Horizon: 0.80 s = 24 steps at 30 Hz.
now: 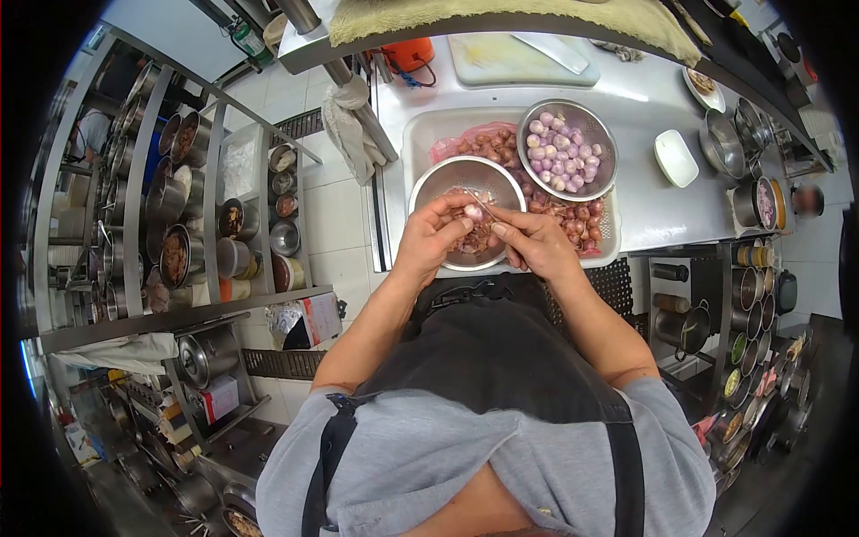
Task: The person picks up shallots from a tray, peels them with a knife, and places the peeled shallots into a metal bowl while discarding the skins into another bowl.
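Over a steel bowl (pixel 427 191) with onion skins in it, my left hand (pixel 432 234) pinches a small pale shallot (pixel 473 213). My right hand (pixel 539 243) is closed beside it, with a thin tool, seemingly a small knife, between its fingers, touching the shallot. The bowl stands on a white perforated tray (pixel 417 134) that also holds unpeeled brown shallots (pixel 586 215), some in pink netting (pixel 445 146). At the tray's back right, a perforated steel bowl (pixel 601 132) contains peeled purple-white shallots (pixel 559 152).
Behind the tray lie a cutting board (pixel 483 61) and a broad blade (pixel 553 54). A white dish (pixel 676 158) sits to the right, near steel bowls (pixel 721 143). A cloth (pixel 353 130) hangs on the post at left. An overhead shelf (pixel 519 24) crosses the back.
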Tool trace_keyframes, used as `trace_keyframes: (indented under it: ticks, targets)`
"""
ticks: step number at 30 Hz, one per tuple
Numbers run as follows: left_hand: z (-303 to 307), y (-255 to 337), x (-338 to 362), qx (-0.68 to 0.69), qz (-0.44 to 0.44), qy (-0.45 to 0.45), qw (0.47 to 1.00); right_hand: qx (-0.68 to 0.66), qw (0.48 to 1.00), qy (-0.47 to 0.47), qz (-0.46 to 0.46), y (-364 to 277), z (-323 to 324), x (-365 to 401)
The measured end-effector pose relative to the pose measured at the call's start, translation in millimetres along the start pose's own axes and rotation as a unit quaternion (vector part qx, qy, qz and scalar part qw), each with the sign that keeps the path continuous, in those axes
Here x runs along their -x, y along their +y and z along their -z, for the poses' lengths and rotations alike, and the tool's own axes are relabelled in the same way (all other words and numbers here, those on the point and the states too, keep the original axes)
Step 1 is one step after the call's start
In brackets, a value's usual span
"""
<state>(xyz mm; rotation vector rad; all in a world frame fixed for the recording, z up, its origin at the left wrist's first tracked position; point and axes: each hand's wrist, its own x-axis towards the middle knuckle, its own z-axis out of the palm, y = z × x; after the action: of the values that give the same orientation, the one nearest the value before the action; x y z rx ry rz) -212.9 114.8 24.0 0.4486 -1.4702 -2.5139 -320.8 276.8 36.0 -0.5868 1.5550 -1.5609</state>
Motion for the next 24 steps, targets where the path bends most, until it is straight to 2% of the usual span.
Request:
trace_keyframes:
  ticks: [6, 13, 15, 18, 22, 23, 24]
  targets:
    - [-3.6, 4.3, 0.8, 0.011, 0.005, 0.016, 1.000, 0.078, 0.997, 0.023, 0.014, 4.2, -1.5, -1.7]
    - [-2.1, 3.5, -0.9, -0.020, -0.001, 0.039, 0.999, 0.107, 0.993, 0.051, 0.020, -2.2, 0.3, -1.7]
    - [-0.9, 2.7, -2.0, -0.013, -0.016, 0.033, 0.999, 0.237, 0.969, 0.031, 0.056, -7.6, 0.2, 2.4]
    - [-1.0, 2.5, -2.5, -0.021, -0.023, 0.034, 0.999, 0.239, 0.966, 0.021, 0.098, -9.2, -4.5, 4.2]
    - [1.8, -2.3, -2.2, -0.041, -0.027, 0.029, 0.998, 0.218, 0.974, 0.017, 0.056, -4.0, -4.5, 0.1]
    - [3.3, -3.8, -2.2, -0.049, -0.026, 0.032, 0.998, 0.256, 0.946, 0.037, 0.197, 14.3, -1.5, -9.3]
    - [4.4, -4.7, -2.5, -0.057, -0.026, 0.034, 0.997, 0.289, 0.896, 0.056, 0.333, 14.5, -3.9, -13.7]
